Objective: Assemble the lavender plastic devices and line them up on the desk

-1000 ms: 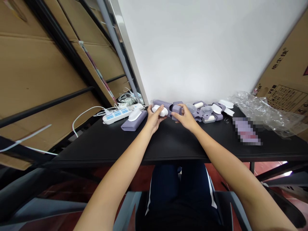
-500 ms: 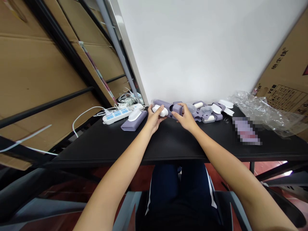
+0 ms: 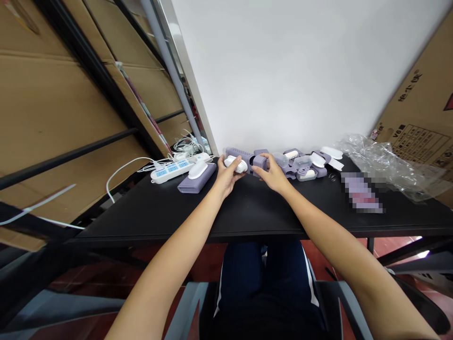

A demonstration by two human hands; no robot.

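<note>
Two handfuls over the desk (image 3: 247,210): looks light, stiff, kinda slick, so best pinched by the sides, white ribbed piece (image 3: 241,165) gripped in left fingers (image 3: 231,167), purple piece (image 3: 260,162) in right fingers (image 3: 271,160).

White ridged piece (image 3: 236,164): rounded, oval, gripped in left hand (image 3: 226,178), long side running roughly along table's (image 3: 247,210) far edge, ribbed end toward table's right edge. Purple piece (image 3: 260,162): boxy, rounded corners, hollow, gripped in right hand (image 3: 274,175), dark opening toward table's left edge, facing the white one. Small gap between them. Both near table's far edge, well back from near edge, roughly midway between side edges. Inner details too small to tell.
</note>
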